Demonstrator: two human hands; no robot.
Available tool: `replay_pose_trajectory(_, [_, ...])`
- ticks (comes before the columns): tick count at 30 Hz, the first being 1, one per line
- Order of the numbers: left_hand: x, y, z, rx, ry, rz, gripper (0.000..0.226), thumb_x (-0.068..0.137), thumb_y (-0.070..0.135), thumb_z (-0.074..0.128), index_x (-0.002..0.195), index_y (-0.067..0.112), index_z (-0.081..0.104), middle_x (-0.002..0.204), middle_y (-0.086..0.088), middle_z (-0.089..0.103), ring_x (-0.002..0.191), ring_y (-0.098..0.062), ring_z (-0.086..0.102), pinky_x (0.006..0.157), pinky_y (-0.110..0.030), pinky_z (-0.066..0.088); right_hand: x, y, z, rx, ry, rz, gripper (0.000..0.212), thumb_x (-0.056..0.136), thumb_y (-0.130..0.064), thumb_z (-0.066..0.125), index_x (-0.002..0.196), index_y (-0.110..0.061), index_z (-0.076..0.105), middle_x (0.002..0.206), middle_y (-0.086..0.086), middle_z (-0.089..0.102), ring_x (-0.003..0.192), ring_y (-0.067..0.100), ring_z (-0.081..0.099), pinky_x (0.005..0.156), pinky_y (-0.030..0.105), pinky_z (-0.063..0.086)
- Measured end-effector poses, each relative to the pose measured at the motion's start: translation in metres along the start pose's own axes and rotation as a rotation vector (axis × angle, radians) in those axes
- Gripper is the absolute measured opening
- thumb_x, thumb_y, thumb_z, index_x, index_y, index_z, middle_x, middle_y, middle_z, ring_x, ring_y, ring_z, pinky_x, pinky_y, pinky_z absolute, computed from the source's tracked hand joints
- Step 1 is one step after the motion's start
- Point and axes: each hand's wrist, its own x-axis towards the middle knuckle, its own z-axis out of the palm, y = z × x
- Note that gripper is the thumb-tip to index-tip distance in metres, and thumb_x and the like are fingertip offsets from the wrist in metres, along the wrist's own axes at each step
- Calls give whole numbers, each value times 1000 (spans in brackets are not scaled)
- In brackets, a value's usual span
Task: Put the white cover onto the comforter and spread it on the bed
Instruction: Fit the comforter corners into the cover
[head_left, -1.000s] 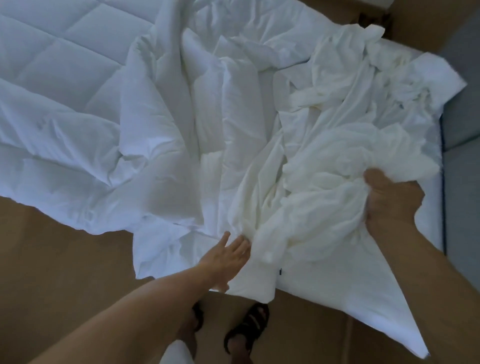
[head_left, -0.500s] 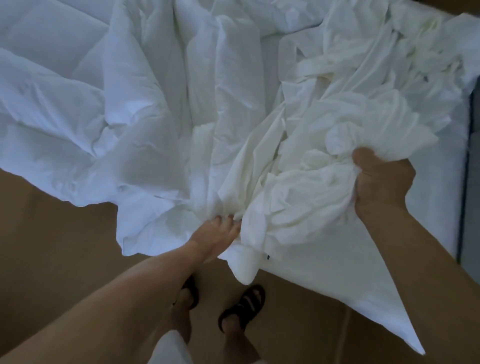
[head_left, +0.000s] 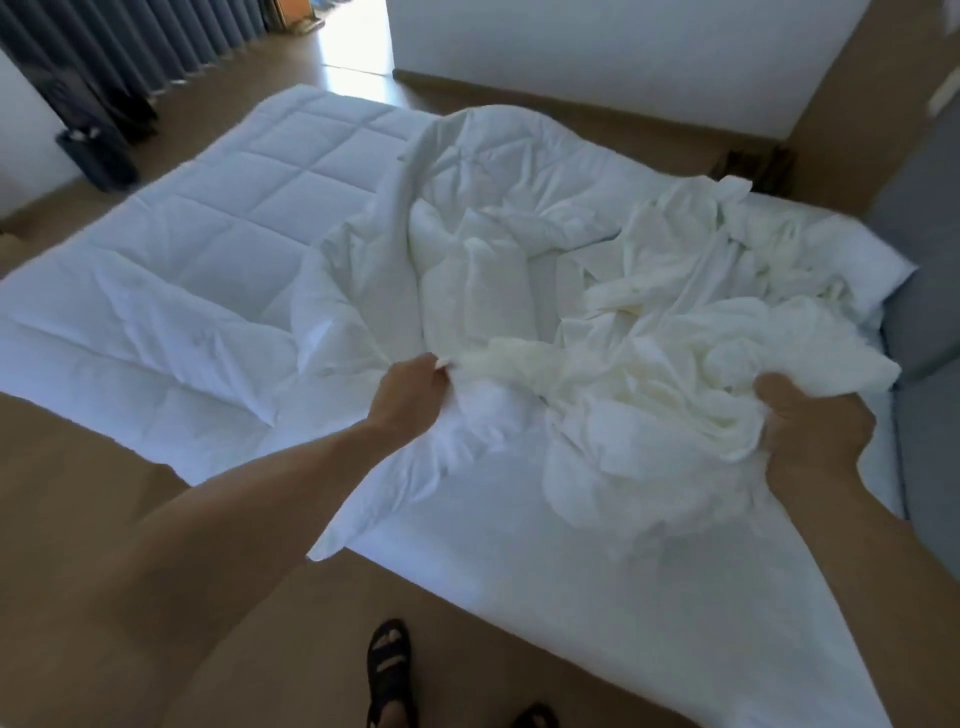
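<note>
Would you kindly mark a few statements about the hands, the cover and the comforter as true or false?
1. The right hand grips the bunched cover. True.
2. The left hand lies flat and open on the floor. False: it grips white fabric over the bed.
3. The comforter is fully inside the cover. False: its quilted part lies bare.
4. The person wears dark sandals. True.

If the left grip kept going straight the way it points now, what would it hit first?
Most likely the heaped folds of the comforter, whose near edge the left grip seems to hold. The bunched cover lies to its right. Depth is hard to judge.
</note>
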Motion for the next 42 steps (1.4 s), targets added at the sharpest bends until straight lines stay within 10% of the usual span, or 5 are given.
replay_pose_trajectory(9, [66,34,-204,-323,552,1,29,104,19,37,92,0,56,95,-21,62,98,-38,59,74,-32,33,-17,-62,33,20,-143,-24,57,83,2,73,136,-4,54,130,7,62,118,27,59,104,45,47])
replay_pose_trajectory(14, [47,59,-170,-223,105,557,46,99,23,45,141,6,50,145,-11,51,132,-25,49,111,-24,31,-47,-64,64,81,-117,169,43,77,4,74,118,-5,66,108,7,68,93,25,65,86,37,54])
replay_pose_trajectory(23, [-6,65,-21,-72,-572,517,15,95,24,47,105,13,43,103,-6,60,95,-31,58,84,-42,48,-93,-20,69,166,-64,469,33,73,5,68,105,1,70,105,19,72,95,39,68,81,48,56])
replay_pose_trajectory(28, [-18,81,-22,-214,-878,568,115,73,27,70,147,55,-13,137,-4,49,103,-23,58,91,-35,50,-111,-3,61,125,-57,489,25,76,5,67,101,3,71,97,20,74,88,38,71,74,44,58])
replay_pose_trajectory(42, [0,92,-30,-263,-373,610,33,94,33,63,72,25,41,65,12,47,61,-7,45,57,-26,32,-108,-24,32,130,-125,434,16,83,3,65,98,-1,70,85,13,76,79,32,72,66,38,56])
